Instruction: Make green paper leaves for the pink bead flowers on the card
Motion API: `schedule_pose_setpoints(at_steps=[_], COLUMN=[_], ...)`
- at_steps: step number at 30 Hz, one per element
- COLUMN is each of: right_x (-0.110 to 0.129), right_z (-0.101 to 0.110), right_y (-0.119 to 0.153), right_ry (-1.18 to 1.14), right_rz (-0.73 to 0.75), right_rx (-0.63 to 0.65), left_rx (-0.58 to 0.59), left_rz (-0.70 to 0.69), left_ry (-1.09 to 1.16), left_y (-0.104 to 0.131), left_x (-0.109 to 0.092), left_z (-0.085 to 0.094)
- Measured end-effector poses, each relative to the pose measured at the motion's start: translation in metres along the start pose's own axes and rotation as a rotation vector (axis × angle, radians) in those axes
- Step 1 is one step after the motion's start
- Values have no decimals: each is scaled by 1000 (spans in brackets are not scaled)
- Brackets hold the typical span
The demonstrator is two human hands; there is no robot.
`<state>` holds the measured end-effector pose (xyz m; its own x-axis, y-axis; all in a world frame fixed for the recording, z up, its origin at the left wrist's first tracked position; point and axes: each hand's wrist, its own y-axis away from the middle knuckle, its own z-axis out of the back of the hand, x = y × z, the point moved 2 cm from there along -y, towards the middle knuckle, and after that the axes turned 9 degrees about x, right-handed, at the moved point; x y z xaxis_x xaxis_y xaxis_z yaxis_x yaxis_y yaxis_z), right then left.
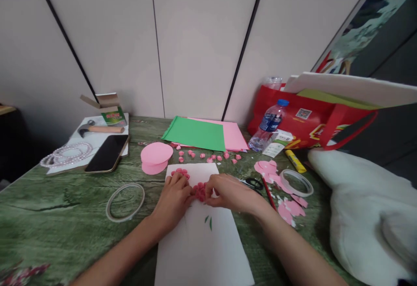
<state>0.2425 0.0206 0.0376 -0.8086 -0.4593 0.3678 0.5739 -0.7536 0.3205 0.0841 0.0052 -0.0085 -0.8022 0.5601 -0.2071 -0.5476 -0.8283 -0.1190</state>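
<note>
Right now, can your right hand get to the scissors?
Probably yes: the black-handled scissors lie close by the right hand, with nothing seen on top of them. But that hand is busy at the pink flower, so it would have to leave it first.

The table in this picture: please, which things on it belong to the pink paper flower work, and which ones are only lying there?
Likely in the work:
- white sheet, flower clusters
- loose pink pieces, pink discs, scraps
- scissors, green sheet; perhaps yellow stick

Apparently just lying about:
- phone, hammer, beads
- bottle, red bag
</note>
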Motion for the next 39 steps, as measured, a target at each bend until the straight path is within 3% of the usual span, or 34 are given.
schedule_pose_setpoints(at_steps=[5,9,13,20,26,34,39], right_x=[-4,-4,0,-2,-4,-2,-2], right_z=[7,8,-2,-20,-20,-22,-11], right_y=[9,5,-9,-26,-28,-29,-21], right_ry=[-21,9,63,114,160,155,84], right_rz=[59,16,30,41,18,-17,-5], right_rx=[24,-72,-123,-96,-67,-44,-53], left_rx=[5,-21,-68,16,78,63,21], left_rz=[-14,-32,-23,20,34,3,-58], left_ry=[37,52,21,-1,10,-75,-6], left_y=[1,4,10,15,14,16,17], left_x=[-1,4,17,32,29,24,14], left_z=[3,5,9,15,8,1,10])
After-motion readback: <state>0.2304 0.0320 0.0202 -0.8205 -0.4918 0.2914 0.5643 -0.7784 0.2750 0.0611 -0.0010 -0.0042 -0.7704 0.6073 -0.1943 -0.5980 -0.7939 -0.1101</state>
